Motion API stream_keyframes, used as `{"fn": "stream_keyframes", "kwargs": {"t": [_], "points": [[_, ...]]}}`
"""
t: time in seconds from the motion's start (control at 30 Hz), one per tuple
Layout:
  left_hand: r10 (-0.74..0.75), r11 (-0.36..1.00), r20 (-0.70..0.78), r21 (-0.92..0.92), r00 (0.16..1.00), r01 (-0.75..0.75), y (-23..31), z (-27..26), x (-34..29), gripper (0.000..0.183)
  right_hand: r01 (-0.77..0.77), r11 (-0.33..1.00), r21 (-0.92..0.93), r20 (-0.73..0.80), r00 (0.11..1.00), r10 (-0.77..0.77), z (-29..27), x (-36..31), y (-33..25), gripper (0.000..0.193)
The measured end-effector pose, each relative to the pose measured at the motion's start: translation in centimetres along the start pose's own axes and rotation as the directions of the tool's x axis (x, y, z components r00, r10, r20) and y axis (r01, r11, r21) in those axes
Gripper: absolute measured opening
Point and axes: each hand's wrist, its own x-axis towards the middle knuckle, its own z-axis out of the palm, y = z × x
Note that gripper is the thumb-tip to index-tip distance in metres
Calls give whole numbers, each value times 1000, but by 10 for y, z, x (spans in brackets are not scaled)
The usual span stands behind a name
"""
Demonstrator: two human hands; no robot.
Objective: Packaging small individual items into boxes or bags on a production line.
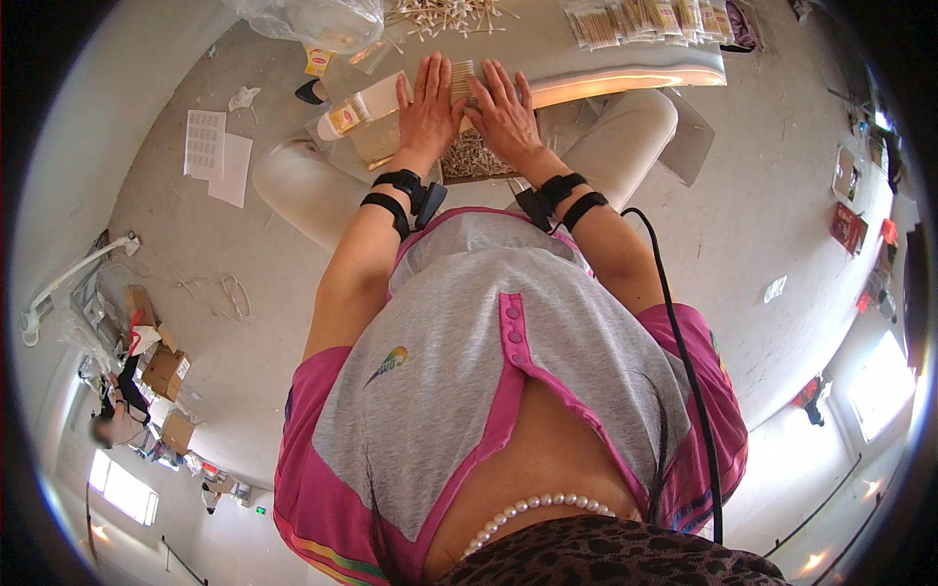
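Flat on the work surface, my left hand (427,112) and my right hand (504,114) lie side by side with fingers stretched out. Between them sits a neat row of cotton swabs (462,78), touched from both sides by my thumbs and index fingers. Just under my wrists, an open box full of loose cotton swabs (471,156) is partly hidden. A clear plastic bag with a red and yellow label (348,116) rests beside my left hand. Farther off on the table is a loose pile of cotton swabs (451,14).
Filled packs of cotton swabs (650,20) line the table's far right. A clear plastic bag (327,21) stands at the far left. White printed sheets (205,145) lie on the floor to the left. A black cable (674,322) runs past my right arm.
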Motion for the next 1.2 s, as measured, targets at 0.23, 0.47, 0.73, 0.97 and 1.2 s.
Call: {"fn": "stream_keyframes", "kwargs": {"t": [0.23,0.47,0.73,0.97,1.2], "points": [[-8,998,46,61,999,6,1,-4,0,75,-6,1000,-7,-9,1000,6,2,2,-1,52],[-14,996,70,88,997,8,2,-5,0,76,-25,1000,12,-7,1000,26,3,5,-3,52],[-17,997,77,82,997,10,2,-6,0,76,-36,999,7,-16,999,36,8,9,-2,52],[-20,997,86,80,996,13,3,-9,1,78,-37,999,22,-11,999,37,8,12,0,55],[-22,992,112,124,994,8,3,-7,0,77,-37,999,34,-41,998,38,5,23,-1,61]]}}
